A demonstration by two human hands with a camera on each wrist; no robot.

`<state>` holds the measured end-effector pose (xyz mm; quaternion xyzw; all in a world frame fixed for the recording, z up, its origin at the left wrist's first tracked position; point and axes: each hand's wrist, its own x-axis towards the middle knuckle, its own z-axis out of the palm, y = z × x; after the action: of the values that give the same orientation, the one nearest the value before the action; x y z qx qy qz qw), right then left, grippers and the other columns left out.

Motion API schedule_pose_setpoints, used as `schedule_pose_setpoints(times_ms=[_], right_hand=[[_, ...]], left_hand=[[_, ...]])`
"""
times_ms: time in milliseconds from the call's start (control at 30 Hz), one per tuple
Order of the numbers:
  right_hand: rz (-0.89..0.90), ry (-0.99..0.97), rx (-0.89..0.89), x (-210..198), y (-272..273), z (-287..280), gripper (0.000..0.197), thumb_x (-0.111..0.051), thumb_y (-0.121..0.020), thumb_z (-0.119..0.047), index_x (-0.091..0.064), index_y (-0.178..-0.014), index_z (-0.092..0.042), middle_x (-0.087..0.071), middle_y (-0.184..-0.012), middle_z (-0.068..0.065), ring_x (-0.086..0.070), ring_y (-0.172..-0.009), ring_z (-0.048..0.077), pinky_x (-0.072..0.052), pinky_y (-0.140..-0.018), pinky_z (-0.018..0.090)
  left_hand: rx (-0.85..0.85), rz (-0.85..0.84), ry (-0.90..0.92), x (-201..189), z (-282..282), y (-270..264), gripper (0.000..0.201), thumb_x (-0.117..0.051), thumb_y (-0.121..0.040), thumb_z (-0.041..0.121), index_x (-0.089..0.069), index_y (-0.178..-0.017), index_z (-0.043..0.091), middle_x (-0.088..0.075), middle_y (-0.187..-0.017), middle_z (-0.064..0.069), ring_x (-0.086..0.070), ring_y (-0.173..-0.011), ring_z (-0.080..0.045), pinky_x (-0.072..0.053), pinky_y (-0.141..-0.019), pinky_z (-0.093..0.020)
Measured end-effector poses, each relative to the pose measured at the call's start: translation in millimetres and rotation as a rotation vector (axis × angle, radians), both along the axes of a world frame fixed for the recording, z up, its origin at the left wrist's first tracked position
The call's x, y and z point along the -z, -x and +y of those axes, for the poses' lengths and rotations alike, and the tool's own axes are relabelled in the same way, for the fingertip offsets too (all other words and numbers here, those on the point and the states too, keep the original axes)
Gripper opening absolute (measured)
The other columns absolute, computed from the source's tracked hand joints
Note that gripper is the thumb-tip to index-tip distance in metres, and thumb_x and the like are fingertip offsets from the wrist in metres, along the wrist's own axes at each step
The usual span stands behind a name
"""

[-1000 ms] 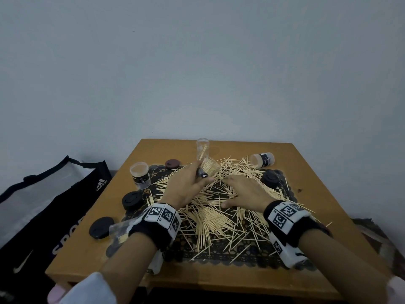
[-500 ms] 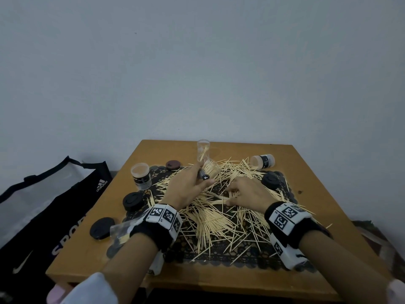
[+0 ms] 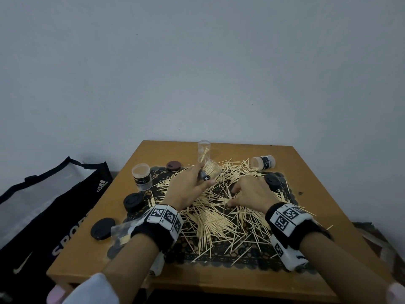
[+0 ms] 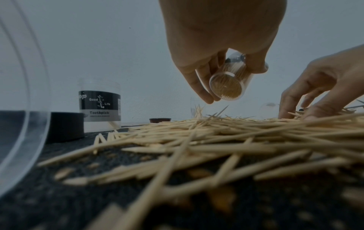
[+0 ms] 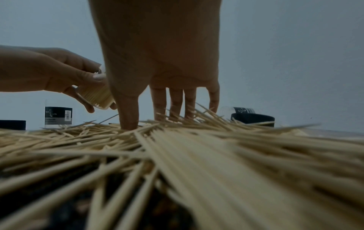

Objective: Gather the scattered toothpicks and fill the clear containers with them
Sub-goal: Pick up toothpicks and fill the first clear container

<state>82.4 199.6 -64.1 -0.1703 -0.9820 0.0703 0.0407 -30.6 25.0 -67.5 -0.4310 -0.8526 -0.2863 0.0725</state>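
Fingers [image 5: 173, 102] of the right hand [image 3: 252, 191] now spread, raking toothpicks [image 3: 219, 218] nearer (left hand [image 3: 186, 189] grips the nearly full container [image 4: 228, 84]).

In the head view the left wrist band [image 3: 166, 218] covers most of a clear container [image 3: 119, 229] lying at the lower left of the worktop [image 3: 306, 167]. The left hand [image 3: 186, 189] hides the lower part of the tilted container [image 3: 210, 170] in its grip. The frame's bottom edge cuts off both forearms. In the left wrist view a clear curved wall [image 4: 21, 96] is cut by the left edge, and the nearest toothpicks [image 4: 197, 179] are blurred. In the right wrist view the near toothpicks are blurred too.
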Motion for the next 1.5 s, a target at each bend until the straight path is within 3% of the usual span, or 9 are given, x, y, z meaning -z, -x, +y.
schedule_pose_setpoints(times_ms=[200, 433, 567, 667, 900, 1100, 1233, 1333, 1500], right_hand=[[0.025, 0.013, -0.051, -4.7, -3.2, -1.8, 0.032, -0.076, -0.074, -0.048, -0.076, -0.096, -0.025, -0.066, -0.098, -0.012, -0.054, -0.089, 0.010, -0.042, -0.088, 0.035], [0.047, -0.038, -0.121, -3.2, -2.9, -1.5, 0.014, -0.069, -0.085, -0.035, -0.076, -0.085, -0.023, -0.068, -0.084, -0.009, -0.057, -0.081, 0.009, -0.043, -0.091, 0.034], [0.049, -0.112, -0.162, -2.5, -2.6, -1.4, 0.013, -0.062, -0.089, -0.035, -0.071, -0.084, -0.026, -0.066, -0.088, -0.010, -0.054, -0.087, 0.011, -0.033, -0.097, 0.037], [0.061, -0.128, -0.172, -1.5, -1.4, -1.1, 0.015, -0.060, -0.090, -0.035, -0.070, -0.084, -0.027, -0.065, -0.088, -0.011, -0.054, -0.090, 0.011, -0.034, -0.100, 0.040], [-0.001, -0.092, -0.152, -0.8, -0.6, -0.8, 0.034, -0.067, -0.082, -0.052, -0.072, -0.102, -0.025, -0.065, -0.107, -0.009, -0.054, -0.105, 0.013, -0.030, -0.103, 0.042], [0.004, -0.177, -0.213, -1.5, -0.8, -2.5, 0.018, -0.063, -0.089, -0.040, -0.072, -0.095, -0.026, -0.061, -0.090, -0.011, -0.052, -0.101, 0.013, -0.030, -0.094, 0.037], [0.013, -0.189, -0.252, -0.6, -0.5, -2.7, 0.014, -0.061, -0.090, -0.036, -0.071, -0.094, -0.026, -0.054, -0.086, -0.013, -0.051, -0.096, 0.012, -0.032, -0.099, 0.037], [0.021, -0.172, -0.255, 1.6, 0.0, -3.1, 0.023, -0.060, -0.088, -0.047, -0.069, -0.097, -0.027, -0.062, -0.094, -0.010, -0.052, -0.096, 0.011, -0.032, -0.100, 0.038], [-0.042, -0.139, -0.294, 4.9, 0.9, -2.0, 0.053, -0.054, -0.086, -0.061, -0.059, -0.127, -0.028, -0.059, -0.109, -0.003, -0.051, -0.110, 0.016, -0.031, -0.096, 0.037]], left_hand=[[-0.013, -0.006, 0.014, -0.5, 0.0, -0.5, 0.062, -0.051, -0.090, 0.060, -0.045, -0.135, 0.018, -0.058, -0.090, 0.006, -0.055, -0.079, -0.013, -0.037, -0.062, -0.029], [-0.008, -0.007, 0.023, -1.3, -0.2, -1.6, 0.061, -0.051, -0.091, 0.058, -0.045, -0.135, 0.017, -0.056, -0.089, 0.007, -0.053, -0.078, -0.013, -0.034, -0.061, -0.029], [-0.011, -0.012, 0.016, 0.2, 0.0, -0.4, 0.058, -0.052, -0.091, 0.059, -0.047, -0.132, 0.018, -0.057, -0.087, 0.008, -0.054, -0.077, -0.012, -0.036, -0.061, -0.028], [-0.015, -0.012, 0.023, 0.5, 0.4, -0.1, 0.059, -0.051, -0.090, 0.060, -0.047, -0.131, 0.018, -0.055, -0.087, 0.009, -0.053, -0.076, -0.012, -0.036, -0.062, -0.029], [-0.014, -0.013, 0.018, 1.5, 0.1, 1.1, 0.055, -0.052, -0.090, 0.059, -0.049, -0.127, 0.019, -0.053, -0.082, 0.012, -0.053, -0.074, -0.010, -0.033, -0.058, -0.028], [-0.004, -0.015, 0.023, 2.4, 0.2, 1.6, 0.054, -0.052, -0.090, 0.059, -0.048, -0.127, 0.020, -0.060, -0.087, 0.006, -0.057, -0.077, -0.013, -0.037, -0.060, -0.029], [-0.005, -0.010, 0.033, 1.5, -0.2, 0.6, 0.054, -0.053, -0.091, 0.058, -0.047, -0.129, 0.021, -0.061, -0.089, 0.005, -0.058, -0.079, -0.014, -0.042, -0.063, -0.029], [-0.006, -0.008, 0.037, 1.1, -0.3, 0.4, 0.054, -0.052, -0.091, 0.058, -0.047, -0.129, 0.020, -0.061, -0.090, 0.005, -0.058, -0.079, -0.014, -0.038, -0.060, -0.027], [-0.009, -0.015, 0.035, 0.4, -0.5, -0.9, 0.056, -0.053, -0.090, 0.059, -0.047, -0.130, 0.021, -0.063, -0.093, 0.005, -0.059, -0.082, -0.014, -0.038, -0.063, -0.029]])
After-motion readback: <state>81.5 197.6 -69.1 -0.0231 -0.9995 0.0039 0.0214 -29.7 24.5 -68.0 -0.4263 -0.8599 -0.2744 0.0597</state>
